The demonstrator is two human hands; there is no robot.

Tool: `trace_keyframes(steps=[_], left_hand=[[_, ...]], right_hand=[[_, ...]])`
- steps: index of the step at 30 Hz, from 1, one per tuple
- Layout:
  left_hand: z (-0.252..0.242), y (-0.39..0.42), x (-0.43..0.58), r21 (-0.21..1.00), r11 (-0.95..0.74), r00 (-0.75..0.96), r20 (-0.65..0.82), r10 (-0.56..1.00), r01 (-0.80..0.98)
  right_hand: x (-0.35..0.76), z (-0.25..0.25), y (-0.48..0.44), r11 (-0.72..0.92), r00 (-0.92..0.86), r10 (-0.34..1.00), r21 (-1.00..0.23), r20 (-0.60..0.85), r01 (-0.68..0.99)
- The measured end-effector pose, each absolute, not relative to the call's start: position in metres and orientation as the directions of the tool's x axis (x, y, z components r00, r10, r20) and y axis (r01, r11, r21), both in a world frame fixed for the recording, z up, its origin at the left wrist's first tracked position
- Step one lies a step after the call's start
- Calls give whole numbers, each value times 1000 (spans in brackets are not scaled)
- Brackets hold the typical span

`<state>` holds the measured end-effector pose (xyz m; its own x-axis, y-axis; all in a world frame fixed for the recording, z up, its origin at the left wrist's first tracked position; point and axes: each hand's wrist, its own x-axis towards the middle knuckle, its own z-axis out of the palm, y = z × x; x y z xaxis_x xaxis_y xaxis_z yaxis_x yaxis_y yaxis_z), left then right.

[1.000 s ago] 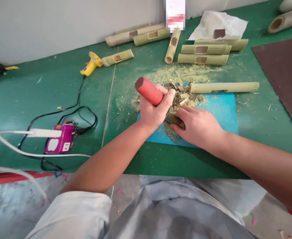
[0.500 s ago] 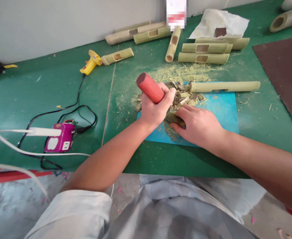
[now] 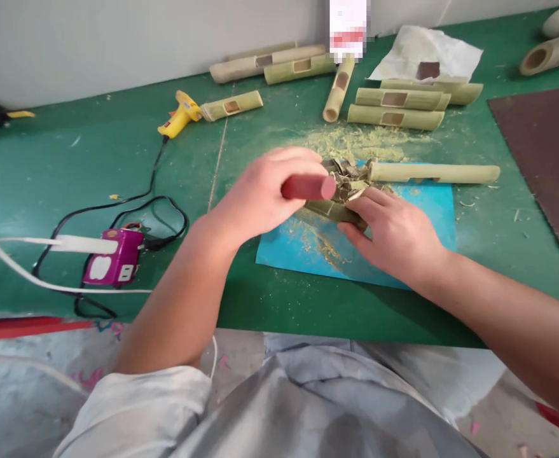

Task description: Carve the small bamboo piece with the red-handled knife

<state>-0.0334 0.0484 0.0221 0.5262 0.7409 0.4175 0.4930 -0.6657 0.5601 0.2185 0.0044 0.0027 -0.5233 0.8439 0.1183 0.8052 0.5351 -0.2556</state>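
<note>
My left hand (image 3: 264, 191) is closed around the red handle (image 3: 311, 186) of a tool; its round butt points to the right, and the working end is hidden. Below that fist lies a bamboo tube (image 3: 327, 210), with lines marked across its skin. My right hand (image 3: 393, 232) grips this tube's right end, thumb on the near side and fingers over the top. Under the tube is a blue sheet (image 3: 283, 248) strewn with yellowish dust. Bamboo chips (image 3: 350, 181) are heaped just behind the tube.
A longer bamboo tube (image 3: 451, 172) lies at the sheet's back edge. Several bamboo tubes with cut windows (image 3: 398, 117) lie farther back. At left are a yellow glue gun (image 3: 180, 117) and a purple power adapter (image 3: 114, 257) with cables. A brown mat (image 3: 546, 159) covers the right side.
My left hand has moved left and turned over, so the handle's butt swung from upper left to the right. My right hand keeps its grip on the tube. The view has shifted slightly.
</note>
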Motion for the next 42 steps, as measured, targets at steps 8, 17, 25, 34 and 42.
trace_keyframes(steps=[8, 17, 25, 34, 42], left_hand=[[7, 54, -31, 432, -697, 632, 308, 711, 573], [-12, 90, -63, 614, -545, -16, 672, 740, 571], [-16, 95, -61, 651, -528, -49, 654, 755, 546], [-12, 96, -59, 678, -573, -265, 721, 640, 462], [-11, 103, -62, 764, -543, -387, 645, 658, 349]], right_hand=[[227, 6, 8, 484, -421, 872, -319, 249, 815], [226, 32, -15, 755, -640, 603, -83, 477, 651], [211, 16, -35, 868, -879, 475, 142, 41, 475], [209, 52, -10, 844, -869, 495, 234, 10, 483], [200, 100, 23, 685, -741, 671, 357, 31, 635]])
